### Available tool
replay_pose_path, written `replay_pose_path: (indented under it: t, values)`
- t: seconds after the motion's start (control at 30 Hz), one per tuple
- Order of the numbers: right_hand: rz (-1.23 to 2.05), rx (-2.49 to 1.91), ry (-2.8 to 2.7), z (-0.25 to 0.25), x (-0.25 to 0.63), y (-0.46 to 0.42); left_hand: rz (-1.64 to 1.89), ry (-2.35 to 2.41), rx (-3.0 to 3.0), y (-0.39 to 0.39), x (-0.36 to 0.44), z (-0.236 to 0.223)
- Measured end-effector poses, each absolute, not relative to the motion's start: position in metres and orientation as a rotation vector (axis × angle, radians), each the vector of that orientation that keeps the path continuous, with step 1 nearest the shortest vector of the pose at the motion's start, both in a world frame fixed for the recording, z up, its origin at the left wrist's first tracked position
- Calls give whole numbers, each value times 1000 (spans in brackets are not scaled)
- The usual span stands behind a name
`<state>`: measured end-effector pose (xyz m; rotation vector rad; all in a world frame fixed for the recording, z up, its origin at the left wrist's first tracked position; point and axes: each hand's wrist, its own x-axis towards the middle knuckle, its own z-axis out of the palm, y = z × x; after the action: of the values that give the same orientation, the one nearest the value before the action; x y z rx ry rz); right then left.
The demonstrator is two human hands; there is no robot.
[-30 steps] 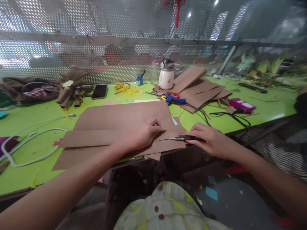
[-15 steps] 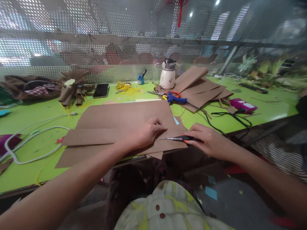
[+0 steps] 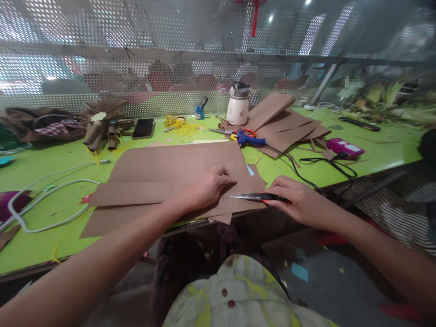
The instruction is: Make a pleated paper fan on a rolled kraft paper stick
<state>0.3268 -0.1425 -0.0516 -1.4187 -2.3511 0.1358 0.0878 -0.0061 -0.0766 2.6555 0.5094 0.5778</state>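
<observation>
A large sheet of brown paper (image 3: 177,163) lies near the front edge of the green table, over another brown piece. My left hand (image 3: 216,184) rests on it, fingers bent and pinched at the paper beside the cut line. In my right hand (image 3: 289,195) is a pair of scissors (image 3: 254,196) with dark and orange handles. Their blades lie in line with the slit in the paper, pointing left, the tip just below my left fingers. The blades look nearly closed. My palm and fingers hide part of the scissor handles.
Behind the paper lie a blue glue gun (image 3: 250,138), orange-handled scissors (image 3: 247,132) and a white bottle (image 3: 238,106). More brown paper (image 3: 289,129) is stacked to the right. A white cable (image 3: 51,181) loops at left, near a phone (image 3: 143,128). The table's edge (image 3: 340,184) runs close in front.
The scissors have slid slightly left along the slit in the paper, and their blades look closer together. My left hand stays in place on the paper.
</observation>
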Motion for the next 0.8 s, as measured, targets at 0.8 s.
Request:
replay_pose_path:
  t: [0.8]
  values:
    - [156,-1294,-2384,-48,355,-114,401,538,2781,1,18,-36]
